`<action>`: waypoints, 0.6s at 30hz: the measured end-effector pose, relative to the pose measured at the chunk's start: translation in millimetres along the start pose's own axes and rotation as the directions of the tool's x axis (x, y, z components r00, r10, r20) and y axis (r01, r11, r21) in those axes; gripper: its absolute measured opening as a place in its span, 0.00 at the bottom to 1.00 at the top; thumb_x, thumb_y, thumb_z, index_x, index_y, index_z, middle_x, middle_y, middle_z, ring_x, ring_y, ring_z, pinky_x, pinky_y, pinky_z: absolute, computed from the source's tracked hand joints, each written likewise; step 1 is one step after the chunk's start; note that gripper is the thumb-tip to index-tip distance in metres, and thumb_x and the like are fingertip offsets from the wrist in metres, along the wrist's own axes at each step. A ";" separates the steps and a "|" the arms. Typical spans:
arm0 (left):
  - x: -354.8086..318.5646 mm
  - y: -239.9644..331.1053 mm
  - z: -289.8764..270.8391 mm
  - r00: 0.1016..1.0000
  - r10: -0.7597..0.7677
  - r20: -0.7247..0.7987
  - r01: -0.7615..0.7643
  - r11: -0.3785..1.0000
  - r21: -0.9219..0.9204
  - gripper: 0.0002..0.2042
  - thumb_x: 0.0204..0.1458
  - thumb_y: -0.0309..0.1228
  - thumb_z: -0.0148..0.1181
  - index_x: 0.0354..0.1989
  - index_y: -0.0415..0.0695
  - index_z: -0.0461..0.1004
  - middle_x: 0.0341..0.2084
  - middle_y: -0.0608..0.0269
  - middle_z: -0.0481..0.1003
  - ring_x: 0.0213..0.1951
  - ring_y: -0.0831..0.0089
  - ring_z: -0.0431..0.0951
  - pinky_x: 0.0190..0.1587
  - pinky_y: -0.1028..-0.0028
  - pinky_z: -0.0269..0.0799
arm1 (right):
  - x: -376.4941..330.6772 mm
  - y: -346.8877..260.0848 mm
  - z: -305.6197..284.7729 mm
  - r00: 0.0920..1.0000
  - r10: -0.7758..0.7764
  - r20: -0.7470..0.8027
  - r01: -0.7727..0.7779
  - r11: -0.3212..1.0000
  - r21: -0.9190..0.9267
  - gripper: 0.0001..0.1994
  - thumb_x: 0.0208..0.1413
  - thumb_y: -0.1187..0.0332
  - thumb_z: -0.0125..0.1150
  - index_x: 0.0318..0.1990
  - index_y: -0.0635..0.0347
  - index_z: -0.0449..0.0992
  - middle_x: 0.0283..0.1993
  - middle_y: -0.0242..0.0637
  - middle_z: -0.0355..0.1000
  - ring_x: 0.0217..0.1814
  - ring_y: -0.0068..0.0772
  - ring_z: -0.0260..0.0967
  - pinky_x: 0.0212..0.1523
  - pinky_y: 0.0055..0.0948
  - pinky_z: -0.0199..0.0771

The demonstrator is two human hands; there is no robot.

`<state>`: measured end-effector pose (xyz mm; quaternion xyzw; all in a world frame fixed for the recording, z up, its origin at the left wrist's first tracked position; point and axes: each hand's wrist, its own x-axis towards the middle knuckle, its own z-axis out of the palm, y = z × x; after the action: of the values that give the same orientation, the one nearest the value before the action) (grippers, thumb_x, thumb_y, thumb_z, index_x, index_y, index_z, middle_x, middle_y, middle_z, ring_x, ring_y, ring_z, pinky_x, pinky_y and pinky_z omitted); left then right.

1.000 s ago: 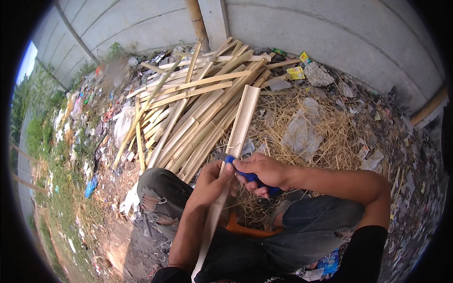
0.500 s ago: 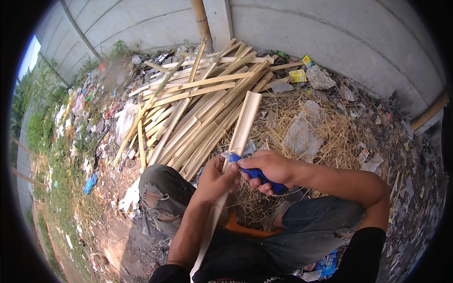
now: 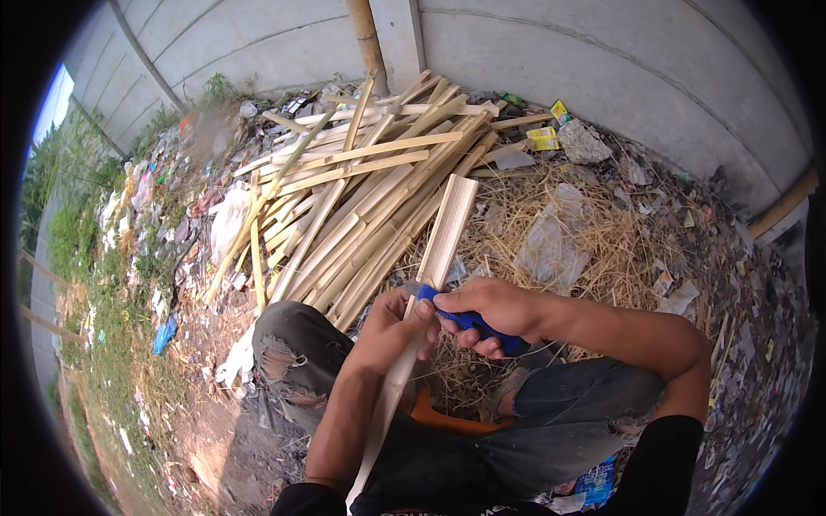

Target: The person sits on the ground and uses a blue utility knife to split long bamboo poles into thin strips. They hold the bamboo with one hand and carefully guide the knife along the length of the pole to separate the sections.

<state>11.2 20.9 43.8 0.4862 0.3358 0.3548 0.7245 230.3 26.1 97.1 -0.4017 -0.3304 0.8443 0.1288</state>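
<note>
A split bamboo strip (image 3: 448, 230) slants from near my lap up toward the pile, its pale inner face showing. My left hand (image 3: 401, 325) is closed round its middle, thumb on top. In my right hand (image 3: 495, 311) is a blue-handled tool (image 3: 476, 322), the thumb pressing near its front end. That end meets the strip just beyond my left fingers; its tip is too small to make out. Beneath the hands, between my bent legs, shows an orange curved piece (image 3: 443, 415), partly hidden by the strip and trousers.
Ahead lies a heap of split bamboo strips (image 3: 370, 202). Dry straw (image 3: 615, 236) and scattered litter spread to the right, with a concrete lump (image 3: 584, 141). A grey panel wall (image 3: 602, 52) and a bamboo post (image 3: 367, 43) stand behind. Grass and litter (image 3: 95, 249) cover the left.
The bamboo strip's far end has dropped slightly toward me and turned a little to the right. Both hands keep their hold in nearly the same place.
</note>
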 end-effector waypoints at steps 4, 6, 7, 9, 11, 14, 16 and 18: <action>1.7 -6.8 -2.6 0.994 -0.072 -0.077 0.079 0.992 0.099 0.20 0.70 0.44 0.55 0.33 0.39 0.77 0.17 0.66 0.74 0.15 0.80 0.69 0.19 0.78 0.61 | 5.4 5.7 12.6 0.986 -0.113 -0.119 0.112 0.994 -0.013 0.21 0.73 0.50 0.49 0.35 0.59 0.71 0.23 0.28 0.64 0.16 0.17 0.60 0.15 0.22 0.65; -1.2 -3.8 2.1 0.990 -0.071 -0.124 0.087 0.988 0.126 0.20 0.70 0.44 0.55 0.32 0.39 0.77 0.16 0.67 0.73 0.14 0.81 0.68 0.18 0.78 0.60 | 8.9 12.9 16.6 0.971 -0.186 -0.153 0.184 0.982 -0.030 0.21 0.73 0.51 0.48 0.34 0.59 0.70 0.23 0.28 0.65 0.15 0.18 0.61 0.15 0.23 0.64; -2.4 -1.8 5.5 0.987 -0.071 -0.147 0.091 0.986 0.138 0.20 0.70 0.44 0.55 0.31 0.40 0.77 0.15 0.67 0.72 0.14 0.81 0.67 0.18 0.78 0.59 | 11.7 18.4 17.9 0.955 -0.237 -0.178 0.232 0.971 -0.052 0.20 0.73 0.52 0.48 0.34 0.59 0.70 0.23 0.29 0.66 0.15 0.18 0.61 0.15 0.24 0.64; -2.1 1.8 12.0 0.971 -0.085 -0.224 0.132 0.969 0.207 0.21 0.70 0.45 0.55 0.30 0.40 0.77 0.15 0.67 0.72 0.14 0.80 0.69 0.18 0.78 0.62 | 17.5 27.6 18.3 0.922 -0.319 -0.217 0.306 0.947 -0.093 0.20 0.73 0.53 0.47 0.34 0.60 0.69 0.23 0.29 0.66 0.14 0.19 0.61 0.14 0.24 0.64; -1.8 6.6 13.3 0.964 -0.114 -0.240 0.175 0.952 0.250 0.20 0.70 0.44 0.55 0.31 0.39 0.76 0.15 0.66 0.73 0.15 0.79 0.71 0.19 0.77 0.65 | 20.9 31.1 19.0 0.890 -0.382 -0.249 0.360 0.924 -0.131 0.21 0.74 0.53 0.46 0.33 0.60 0.69 0.23 0.29 0.66 0.14 0.19 0.61 0.14 0.24 0.64; -4.6 11.1 4.5 0.983 -0.121 -0.142 0.148 0.969 0.198 0.17 0.69 0.42 0.57 0.37 0.39 0.75 0.20 0.63 0.75 0.19 0.77 0.76 0.22 0.76 0.69 | 12.3 16.8 11.5 0.968 -0.229 -0.098 0.226 0.973 -0.045 0.21 0.74 0.52 0.47 0.33 0.60 0.69 0.23 0.29 0.65 0.14 0.19 0.60 0.14 0.24 0.63; -5.4 8.0 -1.1 0.999 -0.017 -0.031 0.019 0.999 0.035 0.15 0.69 0.41 0.58 0.42 0.38 0.74 0.23 0.61 0.77 0.22 0.75 0.78 0.24 0.76 0.72 | 4.5 6.3 5.1 0.994 -0.109 0.022 0.110 0.993 -0.051 0.21 0.73 0.51 0.47 0.34 0.60 0.70 0.22 0.28 0.64 0.14 0.19 0.60 0.14 0.24 0.63; -5.0 10.8 -1.0 1.000 0.021 0.023 -0.021 1.000 0.005 0.14 0.68 0.39 0.59 0.46 0.38 0.72 0.26 0.61 0.77 0.22 0.76 0.78 0.24 0.76 0.71 | 0.9 1.4 4.2 0.997 -0.037 0.070 0.041 0.998 -0.052 0.22 0.73 0.50 0.47 0.34 0.59 0.70 0.22 0.28 0.64 0.14 0.19 0.59 0.14 0.24 0.63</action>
<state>5.7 20.1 54.4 0.4958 0.3234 0.3558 0.7232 226.5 23.6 97.6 -0.3693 -0.3648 0.8458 0.1231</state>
